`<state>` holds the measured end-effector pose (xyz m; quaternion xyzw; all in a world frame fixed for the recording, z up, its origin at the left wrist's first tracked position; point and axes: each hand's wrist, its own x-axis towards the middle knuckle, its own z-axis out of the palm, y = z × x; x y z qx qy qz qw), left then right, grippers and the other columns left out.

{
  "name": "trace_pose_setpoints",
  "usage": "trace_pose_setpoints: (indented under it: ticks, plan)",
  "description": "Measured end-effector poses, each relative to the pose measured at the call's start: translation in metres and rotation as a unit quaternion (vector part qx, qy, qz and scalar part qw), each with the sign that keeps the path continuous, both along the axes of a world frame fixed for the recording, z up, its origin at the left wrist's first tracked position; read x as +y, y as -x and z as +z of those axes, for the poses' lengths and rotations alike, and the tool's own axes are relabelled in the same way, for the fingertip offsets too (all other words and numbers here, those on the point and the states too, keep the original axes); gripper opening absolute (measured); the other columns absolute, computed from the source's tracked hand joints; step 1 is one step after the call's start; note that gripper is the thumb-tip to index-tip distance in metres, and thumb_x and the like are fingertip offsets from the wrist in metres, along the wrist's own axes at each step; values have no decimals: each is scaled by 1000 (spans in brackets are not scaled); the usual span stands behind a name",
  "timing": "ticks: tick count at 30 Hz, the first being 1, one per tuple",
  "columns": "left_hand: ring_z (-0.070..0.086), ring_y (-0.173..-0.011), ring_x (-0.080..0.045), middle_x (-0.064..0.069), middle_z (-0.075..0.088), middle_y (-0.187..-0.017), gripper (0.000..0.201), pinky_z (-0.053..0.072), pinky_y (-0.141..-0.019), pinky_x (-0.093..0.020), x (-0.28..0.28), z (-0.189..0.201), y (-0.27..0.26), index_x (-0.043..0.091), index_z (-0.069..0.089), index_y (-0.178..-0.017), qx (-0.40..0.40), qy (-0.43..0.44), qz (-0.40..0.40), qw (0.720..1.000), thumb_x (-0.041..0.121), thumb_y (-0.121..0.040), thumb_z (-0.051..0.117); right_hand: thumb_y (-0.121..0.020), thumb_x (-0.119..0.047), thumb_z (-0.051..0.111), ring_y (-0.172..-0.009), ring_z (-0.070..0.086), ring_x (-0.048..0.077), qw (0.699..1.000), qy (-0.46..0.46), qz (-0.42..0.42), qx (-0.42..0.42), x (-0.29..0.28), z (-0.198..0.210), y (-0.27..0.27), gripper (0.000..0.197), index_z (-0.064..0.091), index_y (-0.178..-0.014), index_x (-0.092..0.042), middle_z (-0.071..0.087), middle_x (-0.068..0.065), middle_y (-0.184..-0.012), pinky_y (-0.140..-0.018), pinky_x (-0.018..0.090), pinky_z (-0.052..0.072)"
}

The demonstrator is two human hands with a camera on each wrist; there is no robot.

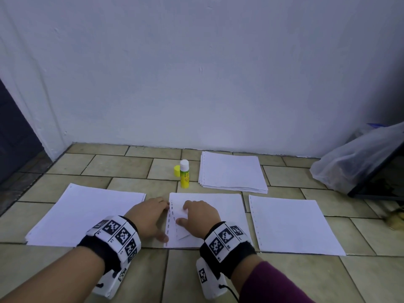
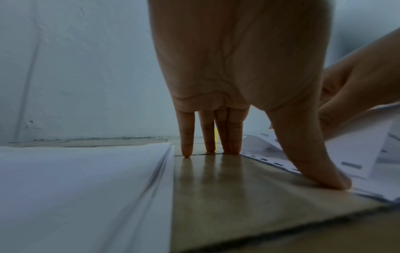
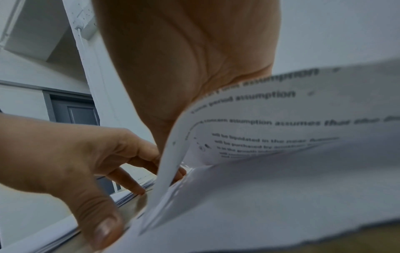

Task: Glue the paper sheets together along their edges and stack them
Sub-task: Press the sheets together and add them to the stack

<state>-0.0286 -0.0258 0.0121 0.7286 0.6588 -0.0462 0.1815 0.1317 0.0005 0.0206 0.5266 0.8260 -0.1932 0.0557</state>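
The middle pile of white punched-edge paper sheets (image 1: 218, 217) lies on the tan tiled floor (image 1: 135, 167), near its front edge, with both hands at its left border. The right hand (image 1: 200, 217) pinches the top sheet (image 3: 281, 128) between thumb and fingers and curls its left border up and over, so printed text shows on its underside. The left hand (image 1: 146, 217) is spread with straight fingers (image 2: 187, 137): the fingertips stand on the bare tile in the gap left of the pile, and the thumb presses the pile's punched edge down.

Just left of that gap lies another white paper pile (image 1: 87, 215); a third white pile (image 1: 293, 226) lies to the right, apart from the middle one. Farther back, toward the white wall (image 1: 196, 73), sits a fourth stack of white sheets (image 1: 231, 171). Beside it stands an uncapped yellow glue stick (image 1: 184, 174), upright, its yellow cap (image 1: 176, 171) just to the left. A translucent plastic bag (image 1: 354, 158) sits at the floor's right edge.
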Motion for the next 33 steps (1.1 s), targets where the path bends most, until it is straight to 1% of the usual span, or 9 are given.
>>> trace_pose_setpoints:
  ticks: [11, 14, 16, 20, 24, 33]
  plan:
    - [42, -126, -9, 11, 41, -140, 82, 38, -104, -27, -1, 0, 1, 26, 41, -138, -12, -1, -1, 1000, 47, -69, 79, -93, -45, 52, -117, 50, 26, 1000, 1, 7, -1, 2, 3, 0, 50, 47, -130, -12, 56, 10, -126, -93, 35, 42]
    - [42, -127, -9, 11, 41, -141, 83, 38, -104, -28, -1, 0, 1, 26, 40, -139, -15, -1, 0, 1000, 47, -69, 80, -91, -43, 55, -113, 54, 28, 1000, 2, 7, 11, 1, 2, 3, 53, 39, -133, -14, 58, 11, -122, -87, 36, 44]
    - [42, -126, -10, 10, 41, -141, 83, 39, -103, -27, -1, 0, 1, 25, 40, -139, -16, 1, 1, 1000, 46, -69, 80, -91, -42, 56, -111, 55, 28, 1000, 1, 14, 12, 0, 2, 4, 51, 39, -132, -16, 59, 11, -120, -85, 34, 44]
    - [42, -125, -10, 10, 40, -138, 82, 40, -102, -28, -1, 1, 0, 23, 41, -139, -13, 4, 2, 1000, 45, -70, 79, -92, -44, 54, -115, 52, 26, 1000, 5, 23, -7, 1, 2, 5, 48, 47, -130, -18, 56, 10, -124, -90, 34, 42]
    - [43, -123, -10, 11, 42, -136, 81, 41, -102, -29, -1, 0, 1, 23, 43, -137, -16, 3, 7, 1000, 46, -69, 80, -92, -46, 53, -117, 51, 27, 999, 8, 26, -19, 0, 0, 7, 50, 47, -131, -17, 54, 10, -126, -92, 36, 42]
    - [43, -126, -10, 11, 41, -139, 86, 40, -104, -30, 0, -2, 1, 25, 41, -139, -28, -3, 10, 1000, 45, -67, 81, -91, -48, 53, -119, 50, 25, 999, 20, 25, -21, 0, 1, 6, 52, 47, -134, -19, 53, 9, -129, -96, 36, 41]
